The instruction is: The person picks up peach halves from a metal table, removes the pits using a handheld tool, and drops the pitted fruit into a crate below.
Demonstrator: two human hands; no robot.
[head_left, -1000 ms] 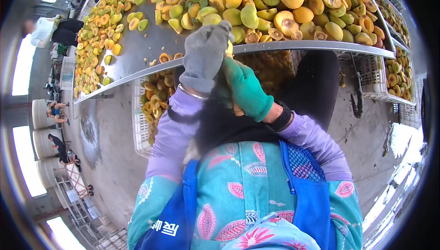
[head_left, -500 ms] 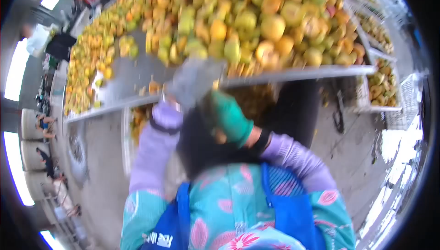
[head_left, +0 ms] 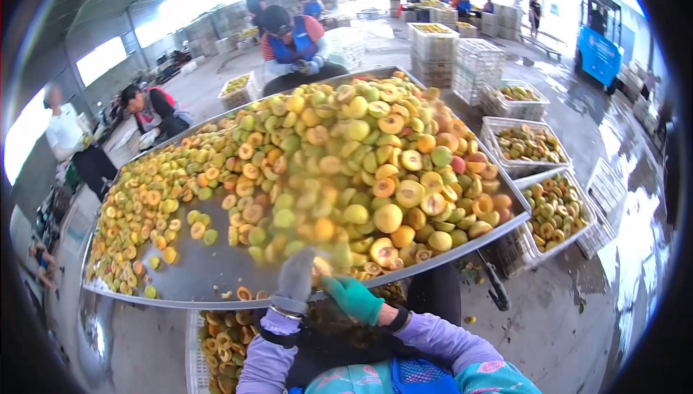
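Observation:
My left hand [head_left: 294, 284], in a grey glove, is closed on a cut peach half [head_left: 322, 267] at the near rim of a large metal tray [head_left: 180, 304]. Beside it, my right hand [head_left: 355, 300] wears a green glove. Its fingers are curled closed against the fruit's lower side; whether they grip a small tool is hidden. A big heap of halved yellow-green peaches [head_left: 409, 193] fills most of the tray, just beyond my hands. Below the rim, a white crate [head_left: 193, 354] by my legs holds more halves.
Crates of fruit [head_left: 525, 145] line the tray's right side. Across the tray a person in a blue vest [head_left: 294, 51] sits working, another person [head_left: 155, 112] bends at the left. A blue forklift [head_left: 599, 44] stands far right, on wet floor.
My view has tilted up, so the far side of the tray and the hall now show. Both hands stay close together at the near rim, the peach half now visible between them.

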